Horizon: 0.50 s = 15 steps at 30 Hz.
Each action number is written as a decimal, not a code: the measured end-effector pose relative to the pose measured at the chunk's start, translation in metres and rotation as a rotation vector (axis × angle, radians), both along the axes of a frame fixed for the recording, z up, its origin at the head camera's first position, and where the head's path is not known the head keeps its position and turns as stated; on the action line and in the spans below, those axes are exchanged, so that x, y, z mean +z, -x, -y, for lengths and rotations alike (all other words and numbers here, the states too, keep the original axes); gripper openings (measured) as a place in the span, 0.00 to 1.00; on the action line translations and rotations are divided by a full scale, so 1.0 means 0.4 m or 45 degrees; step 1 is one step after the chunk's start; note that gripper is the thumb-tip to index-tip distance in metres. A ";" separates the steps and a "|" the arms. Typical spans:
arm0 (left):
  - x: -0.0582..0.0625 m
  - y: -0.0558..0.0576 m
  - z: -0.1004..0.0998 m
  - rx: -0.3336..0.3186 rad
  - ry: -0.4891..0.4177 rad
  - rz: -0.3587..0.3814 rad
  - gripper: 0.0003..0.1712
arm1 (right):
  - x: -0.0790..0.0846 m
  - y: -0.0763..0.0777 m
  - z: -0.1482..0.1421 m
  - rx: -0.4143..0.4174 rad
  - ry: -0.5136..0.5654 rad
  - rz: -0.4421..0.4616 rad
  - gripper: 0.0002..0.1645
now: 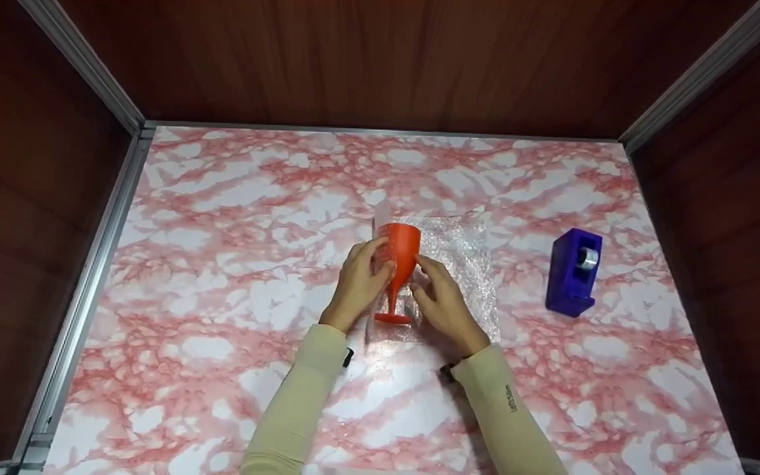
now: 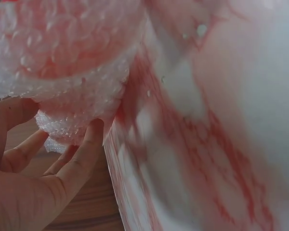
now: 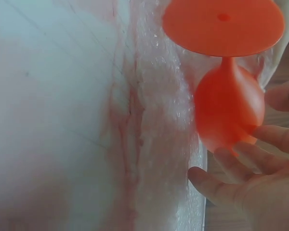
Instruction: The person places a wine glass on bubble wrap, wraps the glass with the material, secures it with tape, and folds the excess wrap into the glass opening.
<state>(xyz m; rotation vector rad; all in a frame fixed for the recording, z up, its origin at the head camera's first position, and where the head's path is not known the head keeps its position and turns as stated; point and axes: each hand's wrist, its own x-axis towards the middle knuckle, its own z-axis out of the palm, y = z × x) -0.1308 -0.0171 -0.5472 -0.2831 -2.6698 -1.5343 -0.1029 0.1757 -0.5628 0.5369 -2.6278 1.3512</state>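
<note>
An orange plastic goblet [image 1: 406,245] lies on its side on a sheet of bubble wrap [image 1: 462,270], its bowl toward the far side and its round foot toward me. My left hand [image 1: 357,280] holds the sheet's left part, raised and folded against the goblet's left side. In the left wrist view, thumb and fingers bend about the bubble wrap [image 2: 82,53], which covers that side of the bowl. On the other side, my right hand [image 1: 444,300] has its fingers extended, fingertips at the bowl. The right wrist view shows the goblet's foot [image 3: 224,29] and uncovered bowl.
A blue tape dispenser [image 1: 565,280] with a roll of clear tape [image 1: 587,258] stands to the right of the bubble wrap. The table [image 1: 235,191] has a red and white marbled top. Dark wooden panels [image 1: 380,66] enclose its back and both sides.
</note>
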 end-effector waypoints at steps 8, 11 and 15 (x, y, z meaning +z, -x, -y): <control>0.004 -0.004 -0.003 0.008 0.040 0.010 0.28 | 0.001 -0.005 -0.007 0.038 0.036 0.062 0.32; 0.005 -0.005 -0.002 0.013 0.042 0.016 0.28 | 0.000 -0.007 -0.005 0.057 0.036 0.084 0.34; 0.006 -0.006 -0.002 0.017 0.049 0.005 0.29 | -0.001 -0.009 -0.002 0.064 0.048 0.115 0.35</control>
